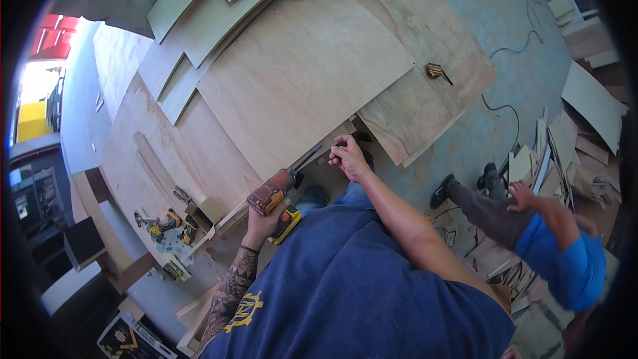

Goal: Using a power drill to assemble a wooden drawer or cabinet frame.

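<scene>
My left hand is wrapped round the grip of a cordless drill with a yellow-and-black battery at its base. A long bit with a blue tip points from the drill up and to the right. Just right of that tip is my right hand, its thumb and fingers pinched together. Whatever sits in that pinch, if anything, is too small to make out. Both hands are at the near edge of a large plywood sheet, in front of my body.
An orange-and-black hand tool lies on another plywood panel at right. More power tools rest at the left. A co-worker in a blue shirt bends at the right, near wood offcuts. A cable crosses the floor.
</scene>
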The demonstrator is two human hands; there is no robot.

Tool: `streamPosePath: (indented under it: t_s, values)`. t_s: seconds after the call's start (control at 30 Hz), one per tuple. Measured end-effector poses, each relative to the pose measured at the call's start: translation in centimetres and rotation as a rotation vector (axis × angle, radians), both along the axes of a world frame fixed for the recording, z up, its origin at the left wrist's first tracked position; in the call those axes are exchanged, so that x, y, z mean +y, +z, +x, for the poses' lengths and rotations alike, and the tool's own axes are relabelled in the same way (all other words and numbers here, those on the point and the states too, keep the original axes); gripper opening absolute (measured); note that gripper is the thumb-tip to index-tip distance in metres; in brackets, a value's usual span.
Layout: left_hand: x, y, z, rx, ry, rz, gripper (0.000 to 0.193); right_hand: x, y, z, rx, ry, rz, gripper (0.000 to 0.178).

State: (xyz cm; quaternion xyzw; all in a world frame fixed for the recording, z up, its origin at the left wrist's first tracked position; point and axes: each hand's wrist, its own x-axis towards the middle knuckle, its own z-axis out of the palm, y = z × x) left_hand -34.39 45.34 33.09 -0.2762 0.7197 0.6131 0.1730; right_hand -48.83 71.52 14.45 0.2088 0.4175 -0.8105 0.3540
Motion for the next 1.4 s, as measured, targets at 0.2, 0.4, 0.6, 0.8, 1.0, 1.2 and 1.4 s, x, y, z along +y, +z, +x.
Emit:
streamPosePath:
  t_s: [0.2, 0.4, 0.6, 0.8, 1.0, 1.2, 1.4]
  values:
    - [5.3, -0.2, -0.8, -0.093, 0.165, -0.030, 0.036, 2.2, -0.2, -3.7, -0.226, 0.108, -0.050, 0.014]
    - [10.6, 0.6, -2.4, -0.088, 0.236, -0.135, 0.025, 2.5, -2.6, -5.5, -0.382, 0.195, -0.237, 0.025]
    - [13.3, 0.8, -3.0, -0.103, 0.329, -0.130, 0.031, -0.1, -3.1, -6.3, -0.475, 0.136, -0.129, 0.027]
    - [13.4, -0.2, -2.8, -0.171, 0.385, -0.167, 0.041, -1.4, -3.2, -5.6, -0.579, 0.189, -0.132, 0.027]
    - [13.2, -0.4, -3.0, -0.212, 0.375, -0.204, 0.035, -2.6, -4.1, -4.3, -0.601, 0.210, -0.095, 0.026]
    - [12.4, 0.0, -3.0, -0.351, 0.180, -0.316, 0.043, -3.5, -5.6, -2.5, -0.638, 0.190, -0.090, 0.026]
    - [11.9, -0.6, -4.3, -0.426, 0.128, -0.394, 0.044, -4.1, -6.9, -1.5, -0.698, 0.159, -0.098, 0.023]
